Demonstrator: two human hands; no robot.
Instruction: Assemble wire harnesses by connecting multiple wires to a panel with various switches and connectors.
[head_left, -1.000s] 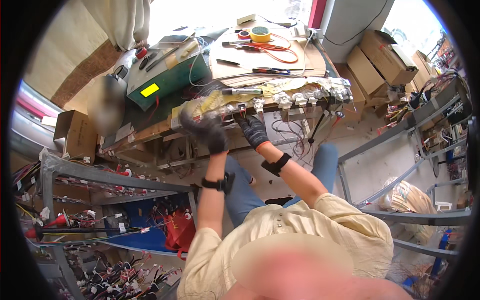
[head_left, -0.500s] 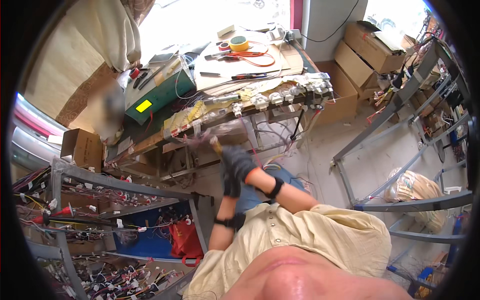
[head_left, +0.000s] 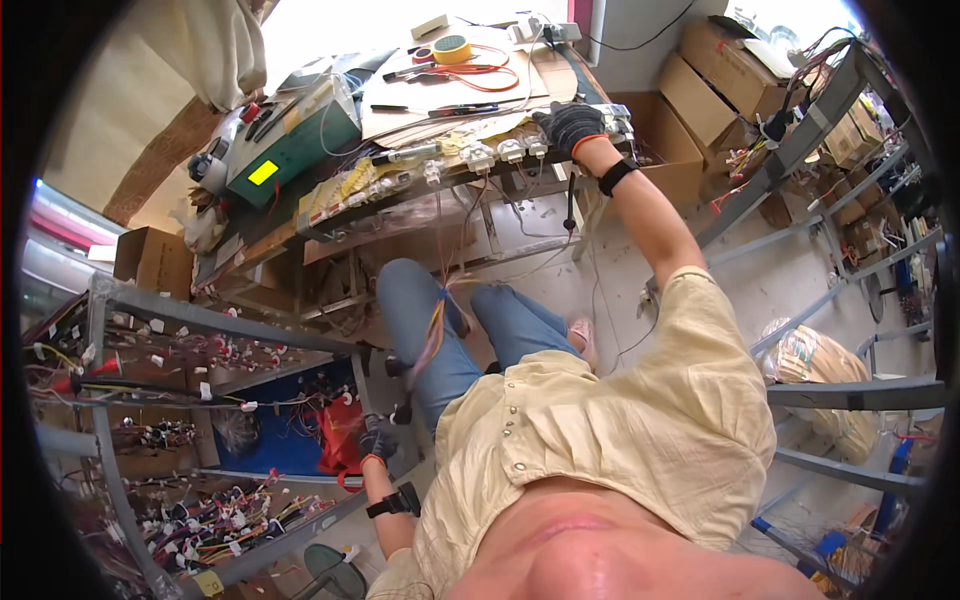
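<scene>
My right hand [head_left: 573, 125], in a dark glove with an orange cuff, reaches to the right end of a row of white connectors [head_left: 478, 156] along the workbench's front edge. Its fingers stretch over the row, touching or just above it. From the connectors hangs a wire harness [head_left: 436, 322], its thin coloured wires gathered at a tie and fanning out over my left thigh. Low on the left, my gloved left hand [head_left: 378, 440] is beside a red bag [head_left: 341, 436] lying on a blue tray [head_left: 258, 457]. Its fingers look parted, with nothing visible in them.
A green box [head_left: 300, 150] with a yellow display stands on the bench, near tape rolls [head_left: 452, 49] and pens. Grey metal racks [head_left: 230, 322] hung with wires flank me on the left and right. Cardboard boxes [head_left: 655, 150] stand at the back right.
My hands were together below the bench edge and have parted. The right has moved up and right to the connector row; the left has dropped toward the red bag. The harness now hangs free.
</scene>
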